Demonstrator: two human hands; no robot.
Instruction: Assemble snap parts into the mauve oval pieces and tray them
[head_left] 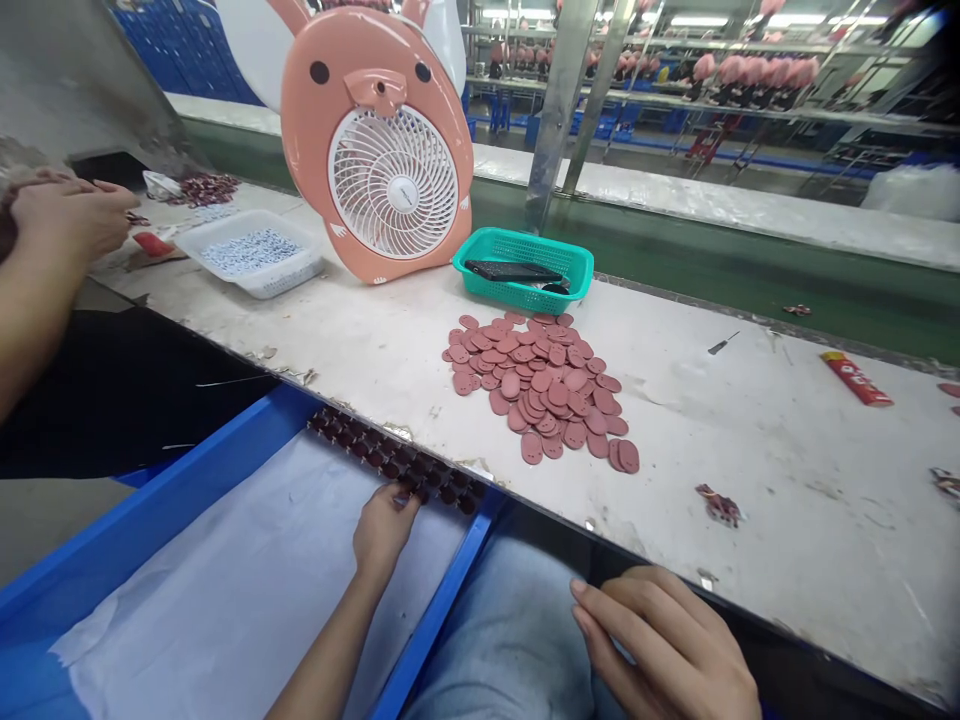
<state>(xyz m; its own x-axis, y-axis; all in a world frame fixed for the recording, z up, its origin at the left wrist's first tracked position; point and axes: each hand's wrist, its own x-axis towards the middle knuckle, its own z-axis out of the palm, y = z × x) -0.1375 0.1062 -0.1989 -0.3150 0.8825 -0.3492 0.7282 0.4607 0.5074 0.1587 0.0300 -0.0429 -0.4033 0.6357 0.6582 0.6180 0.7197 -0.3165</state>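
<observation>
My left hand (386, 530) reaches into a blue bin (172, 510) lined with white sheet. Its thumb and fingers are pinched at the edge of tidy rows of small dark-red pieces (367, 446) with shiny bits, partly under the table edge. The fingertips hide the piece they hold. Over my lap, my right hand (667, 645) is loosely bent, with a small gap between thumb and forefinger and nothing visible in them. A loose heap of flat, oval, dusty-red discs with small holes (551, 385) lies on the table before me.
A pink animal-shaped fan (307, 150) stands behind a green basket (480, 290) holding a black phone-like object. A white tray (285, 275) of small bits is left, near another person's hands (71, 215). A red tube (856, 378) and small brownish clip-like piece (720, 505) lie right.
</observation>
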